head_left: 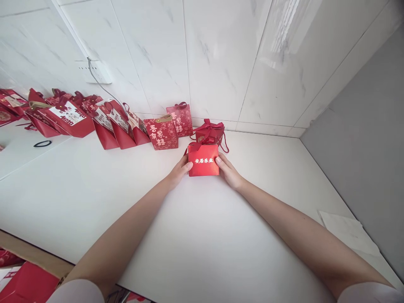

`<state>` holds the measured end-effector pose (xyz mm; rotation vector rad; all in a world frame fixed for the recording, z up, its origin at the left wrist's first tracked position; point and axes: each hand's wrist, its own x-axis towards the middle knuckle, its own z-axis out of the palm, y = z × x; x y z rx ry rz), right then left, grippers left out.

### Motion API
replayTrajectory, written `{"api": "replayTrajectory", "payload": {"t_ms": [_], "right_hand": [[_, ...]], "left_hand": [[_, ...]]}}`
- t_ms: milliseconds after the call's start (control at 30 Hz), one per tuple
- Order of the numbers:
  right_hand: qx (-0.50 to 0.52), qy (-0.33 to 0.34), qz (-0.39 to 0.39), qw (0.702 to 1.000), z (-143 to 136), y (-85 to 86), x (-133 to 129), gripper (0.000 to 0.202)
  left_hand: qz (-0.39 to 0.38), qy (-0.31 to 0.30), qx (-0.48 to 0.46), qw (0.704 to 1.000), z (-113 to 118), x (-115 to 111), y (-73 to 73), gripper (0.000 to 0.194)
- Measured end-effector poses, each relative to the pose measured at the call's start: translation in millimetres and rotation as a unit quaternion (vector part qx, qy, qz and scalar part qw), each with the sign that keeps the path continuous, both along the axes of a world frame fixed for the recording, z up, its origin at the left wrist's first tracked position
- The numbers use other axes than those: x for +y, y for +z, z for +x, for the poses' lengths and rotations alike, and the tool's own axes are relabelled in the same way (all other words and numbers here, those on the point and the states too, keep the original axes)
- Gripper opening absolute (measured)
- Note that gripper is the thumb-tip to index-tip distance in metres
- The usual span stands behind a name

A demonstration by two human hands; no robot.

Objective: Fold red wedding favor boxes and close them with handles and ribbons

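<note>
A red gift box (203,167) with pale gold lettering on its front sits between my two hands at the middle of the white table. My left hand (180,171) grips its left side, thumb on the front face. On the opposite side my right hand (229,171) holds it the same way, fingers behind. A dark red ribbon shows at the top of the box. Right behind it stands another red box (217,135) with a ribbon bow and a cord handle. Whether the held box touches the table or that box, I cannot tell.
Two patterned red gift bags (162,136) stand behind to the left, near the tiled wall (217,54). Several more red gift boxes (71,122) line the table's back left. A black loop (42,144) lies before them. White paper (349,231) lies at the right edge.
</note>
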<state>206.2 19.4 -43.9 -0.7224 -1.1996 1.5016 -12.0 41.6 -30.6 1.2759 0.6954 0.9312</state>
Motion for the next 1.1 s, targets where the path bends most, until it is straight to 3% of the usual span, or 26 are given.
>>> {"api": "replayTrajectory", "payload": {"t_ms": [467,633,767,867,967,1100], "right_hand": [[-0.016,0.002,0.002,1.0,2,1.9,0,0.06],[-0.05,0.004,-0.007,0.999,5,0.1,3,0.068],[-0.113,0.03,0.05,0.992,5,2.3,0,0.066],[-0.125,0.042,0.076,0.988,5,5.2,-3,0.068],[-0.101,0.047,0.067,0.991,5,8.2,-5,0.072],[-0.097,0.017,0.105,0.99,4,10.4,-6,0.075]], "left_hand": [[-0.019,0.008,-0.002,1.0,0,-1,-2.0,0.07],[-0.114,0.04,-0.076,0.99,-2,1,5.9,0.063],[-0.165,0.063,-0.077,0.981,-5,7,9.9,0.058],[-0.14,0.082,-0.023,0.986,-3,10,4.7,0.05],[-0.087,0.076,-0.01,0.993,0,7,-1.1,0.055],[-0.028,0.0,-0.055,0.998,3,-3,2.4,0.075]]}}
